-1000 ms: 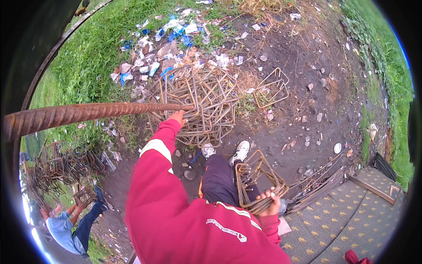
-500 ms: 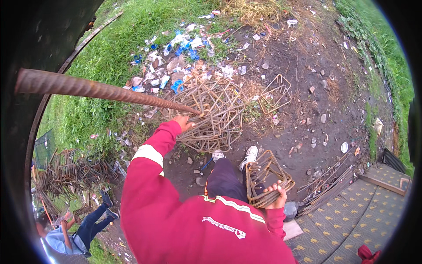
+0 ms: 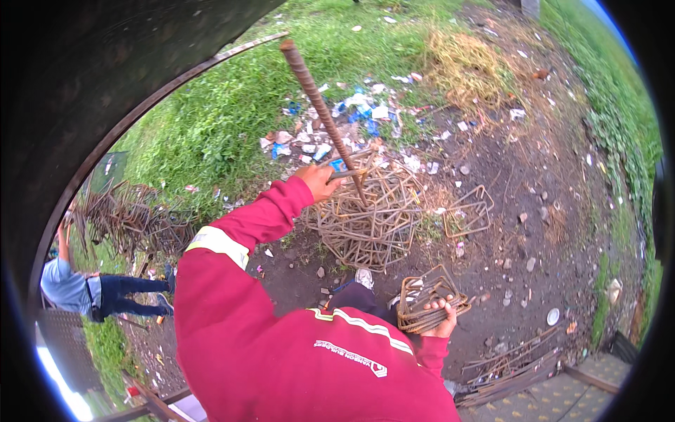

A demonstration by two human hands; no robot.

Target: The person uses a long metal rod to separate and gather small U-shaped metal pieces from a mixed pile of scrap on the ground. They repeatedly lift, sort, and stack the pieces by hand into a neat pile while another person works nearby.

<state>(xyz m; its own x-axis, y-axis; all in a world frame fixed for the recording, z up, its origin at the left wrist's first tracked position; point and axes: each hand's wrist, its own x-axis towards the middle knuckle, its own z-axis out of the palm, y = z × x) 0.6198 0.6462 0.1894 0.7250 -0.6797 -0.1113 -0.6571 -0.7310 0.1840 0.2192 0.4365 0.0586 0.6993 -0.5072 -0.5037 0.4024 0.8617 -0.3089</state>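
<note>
My left hand [image 3: 320,183] is closed on a rusty steel stirrup [image 3: 349,174], lifted above the pile and seen nearly edge-on. It crosses the thick ribbed rebar rod [image 3: 320,105] that stands out of the pile; whether it fully loops the rod I cannot tell. Below lies a tangled heap of square rebar stirrups [image 3: 369,235]. My right hand [image 3: 444,316], low and close to my body, grips a stacked bundle of stirrups [image 3: 422,302], fingers wrapped over its right side.
One loose stirrup [image 3: 470,214] lies right of the heap. Litter [image 3: 365,109] covers the grass behind. Thin bars [image 3: 517,369] lie near a patterned sheet [image 3: 562,394] at lower right. At left, a person in blue [image 3: 77,288] is by another rebar pile [image 3: 137,214].
My left hand has risen from the heap with a stirrup. The rod now appears more upright. My right hand still holds its bundle. The person at left has shifted and raised an arm.
</note>
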